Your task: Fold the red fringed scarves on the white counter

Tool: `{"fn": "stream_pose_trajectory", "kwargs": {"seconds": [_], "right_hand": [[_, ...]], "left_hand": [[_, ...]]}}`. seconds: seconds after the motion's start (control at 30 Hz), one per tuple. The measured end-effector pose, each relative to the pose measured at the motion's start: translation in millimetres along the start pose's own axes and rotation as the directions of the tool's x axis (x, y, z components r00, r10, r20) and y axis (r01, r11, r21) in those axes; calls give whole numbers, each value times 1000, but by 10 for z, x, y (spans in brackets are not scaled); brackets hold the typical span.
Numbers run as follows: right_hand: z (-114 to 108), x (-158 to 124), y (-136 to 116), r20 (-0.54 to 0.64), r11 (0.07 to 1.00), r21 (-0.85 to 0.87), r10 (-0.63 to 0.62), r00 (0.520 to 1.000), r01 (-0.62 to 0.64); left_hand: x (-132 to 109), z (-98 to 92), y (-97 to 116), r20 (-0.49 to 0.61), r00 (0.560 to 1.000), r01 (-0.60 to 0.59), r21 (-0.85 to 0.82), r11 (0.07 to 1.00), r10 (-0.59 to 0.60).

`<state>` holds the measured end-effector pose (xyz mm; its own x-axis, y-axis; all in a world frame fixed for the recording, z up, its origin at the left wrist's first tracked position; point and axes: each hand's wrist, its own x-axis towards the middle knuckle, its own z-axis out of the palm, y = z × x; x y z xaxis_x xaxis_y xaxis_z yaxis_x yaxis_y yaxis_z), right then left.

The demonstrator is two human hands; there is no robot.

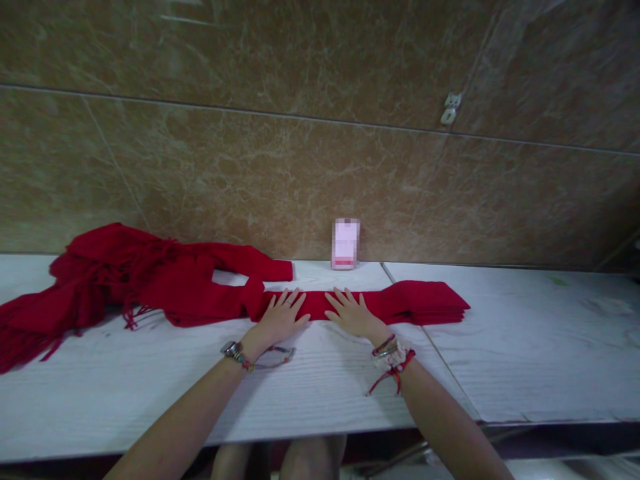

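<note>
Left hand (283, 313) and right hand (353, 311) lie flat, fingers spread, pressing the long red knitted scarf (320, 303) mid-table, near the wall. Bare white wood-grain tabletop (525, 347) open to the right; pink card (345, 244) behind.

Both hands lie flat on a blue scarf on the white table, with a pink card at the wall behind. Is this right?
Not quite: the head view shows the scarf is red, not blue. The left hand and right hand lie flat on it.

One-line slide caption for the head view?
Head view: left hand and right hand press flat on a red scarf laid along a white table; pink card stands against the marble wall.
</note>
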<state>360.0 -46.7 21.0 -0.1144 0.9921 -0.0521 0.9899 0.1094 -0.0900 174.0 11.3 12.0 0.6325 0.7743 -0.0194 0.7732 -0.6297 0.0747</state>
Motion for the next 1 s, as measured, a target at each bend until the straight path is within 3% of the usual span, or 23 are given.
{"fn": "stream_pose_trajectory", "kwargs": {"seconds": [0.13, 0.3, 0.43, 0.73, 0.9, 1.0], "right_hand": [[18, -3, -24, -72, 999, -3, -54, 996, 54], [23, 4, -65, -13, 996, 18, -86, 996, 86], [-4, -8, -83, -45, 996, 14, -86, 995, 87], [-92, -31, 121, -4, 997, -7, 82, 997, -82], [-156, -5, 213, -60, 998, 43, 45, 997, -43], [-177, -77, 175, 42, 994, 82, 71, 997, -74]], "left_hand": [[1, -4, -1, -3, 1000, -2, -6, 1000, 2], [12, 2, -2, 11, 1000, 13, -10, 1000, -13], [9, -9, -3, 16, 1000, 12, -13, 1000, -12], [-8, -88, -1, 98, 995, 18, -47, 999, -13], [-19, -80, -11, 80, 997, 9, -50, 999, -5], [-22, -81, -21, 94, 996, 9, -53, 999, -4]]}}
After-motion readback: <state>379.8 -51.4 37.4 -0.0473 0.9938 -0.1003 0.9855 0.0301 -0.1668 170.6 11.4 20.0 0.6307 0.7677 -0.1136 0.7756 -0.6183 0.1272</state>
